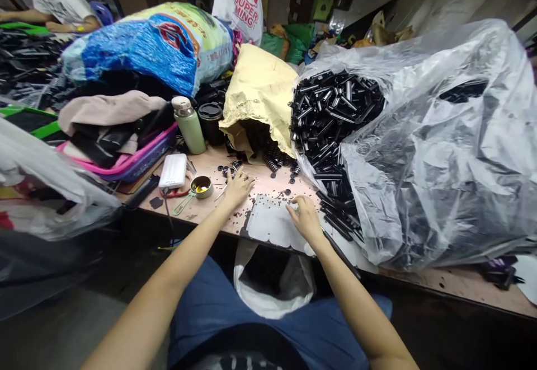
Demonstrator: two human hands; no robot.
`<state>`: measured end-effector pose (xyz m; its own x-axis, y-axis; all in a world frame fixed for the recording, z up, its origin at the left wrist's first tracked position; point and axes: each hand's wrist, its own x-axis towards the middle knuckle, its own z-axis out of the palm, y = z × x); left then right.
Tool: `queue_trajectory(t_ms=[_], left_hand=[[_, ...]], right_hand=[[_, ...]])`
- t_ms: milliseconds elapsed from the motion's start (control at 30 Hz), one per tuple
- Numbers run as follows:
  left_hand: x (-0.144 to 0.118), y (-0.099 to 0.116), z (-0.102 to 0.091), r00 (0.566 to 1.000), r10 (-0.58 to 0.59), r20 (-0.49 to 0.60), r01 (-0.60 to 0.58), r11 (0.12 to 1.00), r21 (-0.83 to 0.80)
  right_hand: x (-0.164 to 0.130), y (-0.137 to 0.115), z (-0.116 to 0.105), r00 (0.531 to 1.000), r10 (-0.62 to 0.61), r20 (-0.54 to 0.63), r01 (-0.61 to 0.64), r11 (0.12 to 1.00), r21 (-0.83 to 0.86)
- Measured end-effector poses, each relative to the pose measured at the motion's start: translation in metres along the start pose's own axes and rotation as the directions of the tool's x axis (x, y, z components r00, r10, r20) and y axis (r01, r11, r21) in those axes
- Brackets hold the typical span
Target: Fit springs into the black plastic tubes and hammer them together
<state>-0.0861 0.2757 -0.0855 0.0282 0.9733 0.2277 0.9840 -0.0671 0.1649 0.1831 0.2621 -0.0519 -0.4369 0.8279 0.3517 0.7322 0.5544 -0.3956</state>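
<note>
Two bare hands work at the white tray (pixel 272 225), which lies at the table (pixel 461 283) edge, prob. for easy reach. Left hand (pixel 238 188), just left of tray, fingers spread flat on loose small black parts (pixel 268 193), grasping nothing. Right hand (pixel 305 219) rests on tray w/ fingers curled; can't tell if pinching a part. Clear bag of black tubes (pixel 335 112) slumps open right of tray, mouth facing it. White bag (pixel 272 280) hangs below tray, likely to catch pieces.

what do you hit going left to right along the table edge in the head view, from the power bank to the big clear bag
white power bank → small metal cup → left hand → white holed tray → right hand → clear bag of black tubes
</note>
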Motion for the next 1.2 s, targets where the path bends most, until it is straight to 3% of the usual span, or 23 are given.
queue_trajectory(t_ms=[133,267,333,467,567,667,800,867,967,1067,1200], left_hand=[[0.024,-0.012,0.0,0.997,-0.067,-0.04,0.067,0.998,0.0],[0.059,-0.013,-0.01,0.948,-0.291,-0.13,0.284,0.956,-0.074],[0.077,-0.009,-0.016,0.934,-0.349,-0.074,0.338,0.932,-0.128],[0.107,0.012,-0.023,0.966,-0.259,0.012,0.255,0.941,-0.221],[0.126,0.037,-0.019,0.961,-0.275,0.043,0.276,0.925,-0.262],[0.148,0.056,-0.007,0.909,-0.381,0.165,0.414,0.866,-0.281],[0.167,0.064,0.005,0.817,-0.473,0.328,0.566,0.766,-0.305],[0.169,0.063,0.003,0.798,-0.491,0.35,0.596,0.732,-0.331],[0.165,0.061,-0.01,0.804,-0.496,0.328,0.594,0.702,-0.394],[0.143,0.063,-0.023,0.852,-0.454,0.26,0.522,0.705,-0.481],[0.087,0.078,-0.027,0.924,-0.306,0.229,0.38,0.678,-0.63]], right_hand=[[0.004,-0.003,0.006,0.999,0.004,0.038,-0.007,0.997,0.079],[-0.003,0.005,0.004,0.998,0.021,0.055,-0.027,0.992,0.121],[-0.005,0.011,0.001,0.999,0.019,0.043,-0.024,0.991,0.133],[-0.008,0.017,-0.006,1.0,-0.003,0.01,0.001,0.986,0.164],[-0.011,0.018,-0.007,1.0,-0.01,-0.003,0.01,0.982,0.19],[-0.009,0.021,-0.003,1.0,0.001,0.022,-0.006,0.978,0.208],[0.013,0.04,0.005,0.999,-0.007,0.05,-0.002,0.984,0.178],[0.034,0.055,0.009,0.999,-0.027,0.032,0.023,0.993,0.114],[0.075,0.071,0.014,0.997,-0.047,-0.064,0.046,0.999,-0.016],[0.114,0.074,0.007,0.976,-0.025,-0.216,-0.008,0.989,-0.15],[0.173,0.083,-0.019,0.936,0.111,-0.334,-0.207,0.941,-0.267]])
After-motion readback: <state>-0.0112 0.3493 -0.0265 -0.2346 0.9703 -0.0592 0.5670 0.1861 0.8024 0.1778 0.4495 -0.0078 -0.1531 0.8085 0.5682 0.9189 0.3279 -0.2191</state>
